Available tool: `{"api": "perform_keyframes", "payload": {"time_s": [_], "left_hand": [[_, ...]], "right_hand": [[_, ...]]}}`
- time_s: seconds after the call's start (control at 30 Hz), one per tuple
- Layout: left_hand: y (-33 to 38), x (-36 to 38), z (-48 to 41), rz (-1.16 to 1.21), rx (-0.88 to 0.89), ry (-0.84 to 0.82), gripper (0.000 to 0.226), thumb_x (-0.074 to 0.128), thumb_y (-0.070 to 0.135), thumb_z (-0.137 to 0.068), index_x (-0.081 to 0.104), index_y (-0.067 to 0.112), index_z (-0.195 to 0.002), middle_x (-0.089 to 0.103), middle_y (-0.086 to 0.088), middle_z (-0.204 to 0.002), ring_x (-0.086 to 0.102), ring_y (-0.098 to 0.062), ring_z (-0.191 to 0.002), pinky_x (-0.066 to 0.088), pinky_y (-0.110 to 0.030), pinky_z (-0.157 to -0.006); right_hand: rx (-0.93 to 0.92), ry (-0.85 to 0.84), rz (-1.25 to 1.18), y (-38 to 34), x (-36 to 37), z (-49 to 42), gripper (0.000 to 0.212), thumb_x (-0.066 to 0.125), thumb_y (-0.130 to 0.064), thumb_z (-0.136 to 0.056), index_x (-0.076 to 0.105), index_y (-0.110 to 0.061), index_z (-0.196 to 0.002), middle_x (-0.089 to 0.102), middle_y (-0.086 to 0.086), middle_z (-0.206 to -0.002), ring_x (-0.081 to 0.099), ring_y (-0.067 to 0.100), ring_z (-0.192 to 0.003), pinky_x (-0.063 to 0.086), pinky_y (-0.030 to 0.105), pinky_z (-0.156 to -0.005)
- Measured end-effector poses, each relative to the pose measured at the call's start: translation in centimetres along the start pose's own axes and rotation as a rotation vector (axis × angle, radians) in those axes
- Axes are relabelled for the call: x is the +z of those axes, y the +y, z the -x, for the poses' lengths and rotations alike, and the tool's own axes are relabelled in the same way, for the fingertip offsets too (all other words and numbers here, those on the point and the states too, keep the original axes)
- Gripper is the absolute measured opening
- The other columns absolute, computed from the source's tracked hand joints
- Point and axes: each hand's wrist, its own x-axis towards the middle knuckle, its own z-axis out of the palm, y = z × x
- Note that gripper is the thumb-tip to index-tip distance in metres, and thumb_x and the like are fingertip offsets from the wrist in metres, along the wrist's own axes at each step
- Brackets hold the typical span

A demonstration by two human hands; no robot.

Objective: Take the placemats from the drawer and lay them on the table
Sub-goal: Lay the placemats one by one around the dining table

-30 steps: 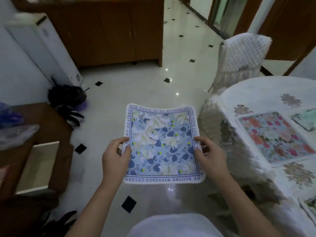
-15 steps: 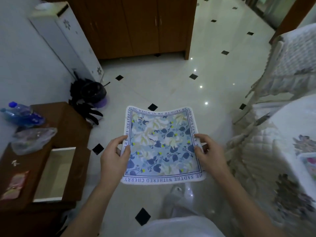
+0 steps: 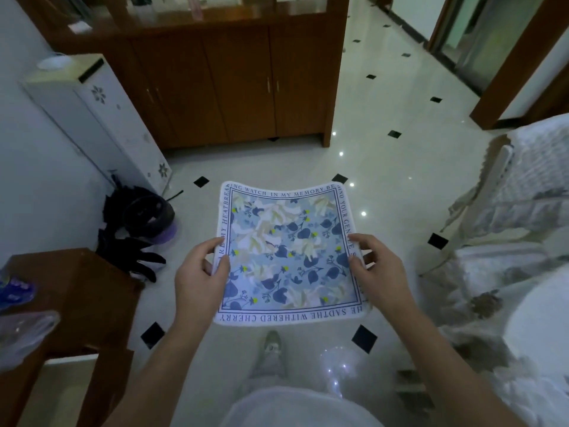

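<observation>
1. The left hand (image 3: 200,272) grips the left edge of the placemat (image 3: 289,254), thumb on the printed face and fingers curled beneath
2. The right hand (image 3: 381,269) pinches the right edge the same way, thumb on top and fingers under the border
3. The placemat is held in the air between the two hands, over the floor (image 3: 385,143) and touching no furniture; its far edge sags slightly in the middle
4. It is roughly square, with blue leaves, pale flowers and small yellow dots on a light blue ground, framed by a white border of dark capital letters
5. Below it a shoe (image 3: 271,343) stands on the glossy white tiles, which are set with small black diamonds
6. To the left is a brown wooden side table (image 3: 83,291) carrying a clear plastic bag (image 3: 24,331); the open drawer (image 3: 61,392) shows its pale inside at the lower left corner
7. Beyond that table sits a black bin (image 3: 147,214), just beside a tall white appliance (image 3: 101,124)
8. A wooden cabinet (image 3: 231,87) stands against the far side
9. On the right are a chair (image 3: 523,186) in a quilted white cover and the cloth-covered table (image 3: 542,334), blurred at the frame edge
</observation>
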Motion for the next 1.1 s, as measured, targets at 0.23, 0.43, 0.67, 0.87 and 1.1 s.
{"api": "perform_keyframes", "payload": {"time_s": [0.23, 0.43, 0.67, 0.87, 1.1], "left_hand": [[2.4, 9.8, -12.2, 0.081, 0.08, -0.178, 0.035, 0.069, 0.007, -0.088, 0.068, 0.03, -0.115, 0.047, -0.014, -0.062, 0.036, -0.01, -0.049, 0.03, -0.015, -0.047], [8.1, 20.7, -20.2, 0.143, 0.229, -0.5, 0.038, 0.068, 0.01, -0.09, 0.065, 0.04, -0.112, 0.06, -0.022, -0.079, 0.039, -0.01, -0.051, 0.044, -0.028, -0.053], [16.4, 32.7, -21.5, 0.193, 0.403, -0.817, 0.033, 0.067, 0.017, -0.092, 0.066, 0.037, -0.119, 0.059, -0.008, -0.07, 0.05, -0.031, -0.055, 0.051, -0.033, -0.052], [21.3, 41.7, -22.3, 0.175, 0.471, -0.884, 0.034, 0.068, 0.013, -0.091, 0.067, 0.029, -0.122, 0.061, 0.006, -0.075, 0.041, -0.009, -0.053, 0.043, -0.021, -0.051], [26.7, 46.9, -30.1, 0.135, 0.443, -0.661, 0.035, 0.068, 0.011, -0.092, 0.065, 0.027, -0.123, 0.057, 0.007, -0.077, 0.044, -0.008, -0.052, 0.037, -0.012, -0.05]], "right_hand": [[0.135, 0.159, 0.05, 2.5, -1.2, -9.3, 0.034, 0.064, -0.019, -0.089, 0.061, -0.032, -0.12, 0.066, -0.017, -0.103, 0.062, 0.003, -0.078, 0.054, 0.028, -0.066], [0.331, 0.417, 0.055, 3.2, -5.9, -12.6, 0.036, 0.065, -0.023, -0.087, 0.062, -0.037, -0.121, 0.066, -0.017, -0.092, 0.063, 0.007, -0.076, 0.057, 0.036, -0.072], [0.558, 0.71, 0.046, 6.9, -12.6, -10.3, 0.033, 0.064, -0.022, -0.09, 0.061, -0.035, -0.121, 0.067, -0.014, -0.087, 0.065, 0.0, -0.074, 0.057, 0.024, -0.068], [0.629, 0.804, 0.003, 11.6, -16.7, -14.3, 0.033, 0.063, -0.018, -0.092, 0.061, -0.032, -0.122, 0.066, -0.015, -0.089, 0.064, -0.005, -0.074, 0.053, 0.015, -0.06], [0.424, 0.619, 0.038, 15.5, -22.7, -32.1, 0.036, 0.063, -0.021, -0.089, 0.062, -0.034, -0.123, 0.065, -0.015, -0.101, 0.061, -0.001, -0.082, 0.057, 0.032, -0.076]]}}
